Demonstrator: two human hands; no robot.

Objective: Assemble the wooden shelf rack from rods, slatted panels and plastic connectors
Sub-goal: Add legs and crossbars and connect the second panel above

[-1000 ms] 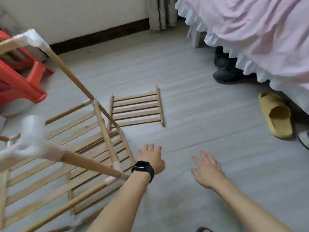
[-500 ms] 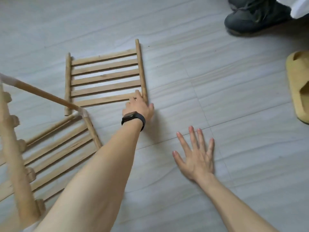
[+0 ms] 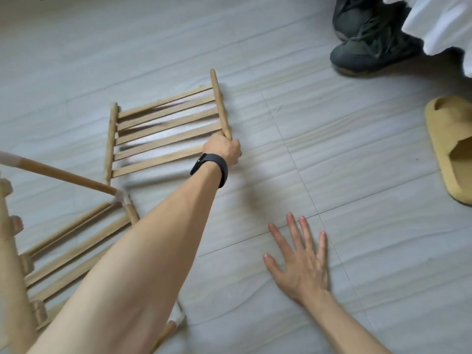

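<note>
A loose wooden slatted panel (image 3: 163,131) lies on the floor ahead, its right side raised a little. My left hand (image 3: 223,149), with a black band on the wrist, grips the near end of the panel's right side rod. My right hand (image 3: 301,264) lies flat on the floor tiles with fingers spread and holds nothing. The part-built rack (image 3: 63,241) of rods, slats and white plastic connectors fills the lower left; one connector (image 3: 122,198) joins two rods just left of my left forearm.
A dark shoe (image 3: 367,47) stands at the top right by white bed fabric (image 3: 444,24). A yellow slipper (image 3: 452,146) lies at the right edge. Grey tiled floor (image 3: 357,175) stretches between them and my hands.
My left hand reached forward to the loose panel, closed round its right side rod and tilted that side up. My right hand came down flat on the floor. The camera moved closer.
</note>
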